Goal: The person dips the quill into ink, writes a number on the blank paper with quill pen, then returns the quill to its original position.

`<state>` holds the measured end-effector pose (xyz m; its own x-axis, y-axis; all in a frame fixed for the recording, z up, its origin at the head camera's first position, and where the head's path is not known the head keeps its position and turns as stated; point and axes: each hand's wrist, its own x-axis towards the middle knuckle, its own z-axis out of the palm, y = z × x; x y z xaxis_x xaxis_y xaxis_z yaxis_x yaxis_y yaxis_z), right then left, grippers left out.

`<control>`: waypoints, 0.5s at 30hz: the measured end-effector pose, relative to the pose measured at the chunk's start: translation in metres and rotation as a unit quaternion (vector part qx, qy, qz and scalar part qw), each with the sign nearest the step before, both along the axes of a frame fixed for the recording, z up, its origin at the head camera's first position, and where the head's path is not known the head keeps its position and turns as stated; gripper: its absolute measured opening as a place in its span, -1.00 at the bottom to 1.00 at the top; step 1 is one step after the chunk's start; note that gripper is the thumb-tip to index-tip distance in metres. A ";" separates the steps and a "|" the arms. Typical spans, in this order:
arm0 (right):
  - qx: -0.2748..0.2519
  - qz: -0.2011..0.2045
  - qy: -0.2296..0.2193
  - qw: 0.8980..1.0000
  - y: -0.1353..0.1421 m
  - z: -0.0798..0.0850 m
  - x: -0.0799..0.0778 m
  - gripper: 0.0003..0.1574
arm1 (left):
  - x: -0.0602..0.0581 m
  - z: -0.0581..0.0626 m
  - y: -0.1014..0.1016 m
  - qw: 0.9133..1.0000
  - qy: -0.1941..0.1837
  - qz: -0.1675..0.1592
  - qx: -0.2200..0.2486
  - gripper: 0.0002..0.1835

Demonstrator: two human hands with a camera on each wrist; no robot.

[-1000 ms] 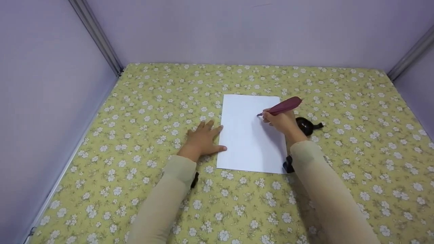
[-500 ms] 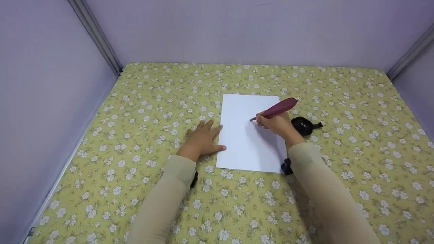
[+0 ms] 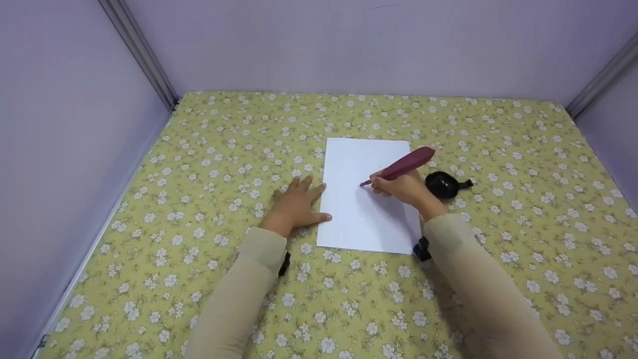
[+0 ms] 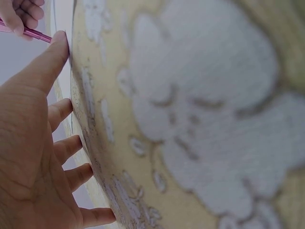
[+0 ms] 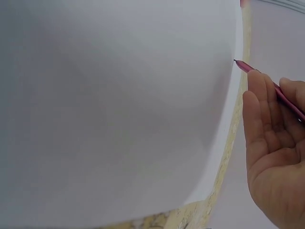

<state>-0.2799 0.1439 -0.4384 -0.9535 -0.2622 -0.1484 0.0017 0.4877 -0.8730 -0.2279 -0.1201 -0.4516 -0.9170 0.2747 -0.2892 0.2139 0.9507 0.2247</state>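
A white sheet of paper (image 3: pixel 344 209) lies on the flowered tablecloth. My right hand (image 3: pixel 401 188) pinches a dark red feather-shaped pen (image 3: pixel 408 162), its tip at the middle of the sheet. In the right wrist view the pen (image 5: pixel 244 67) points at the paper (image 5: pixel 124 105), its tip touching or very near it. My left hand (image 3: pixel 296 203) rests flat with spread fingers at the sheet's left edge, thumb and a fingertip over that edge. The left wrist view shows the left thumb (image 4: pixel 52 55) on the paper's margin. No pen marks can be made out.
A small round black object with a short stem (image 3: pixel 442 185) sits right of the sheet, beside my right wrist. The yellow flowered tablecloth (image 3: pixel 239 129) covers the table. Pale walls (image 3: pixel 349 45) enclose it at the back and on both sides.
My right hand and the pen have moved left and toward me across the sheet, from its upper right part to its middle. My left hand has stayed in place.
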 end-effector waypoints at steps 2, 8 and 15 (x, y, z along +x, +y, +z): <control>-0.010 0.008 -0.007 1.000 -0.001 0.000 0.002 -0.69 | 0.000 0.000 0.000 1.000 -0.001 0.002 0.002 -0.08; -0.014 0.021 -0.022 0.999 -0.004 -0.001 0.008 -0.66 | 0.000 0.000 0.000 1.000 -0.003 0.003 -0.001 -0.08; 0.005 0.037 -0.030 0.999 -0.003 -0.001 0.015 -0.67 | 0.000 0.001 0.000 1.000 -0.005 0.002 -0.006 -0.07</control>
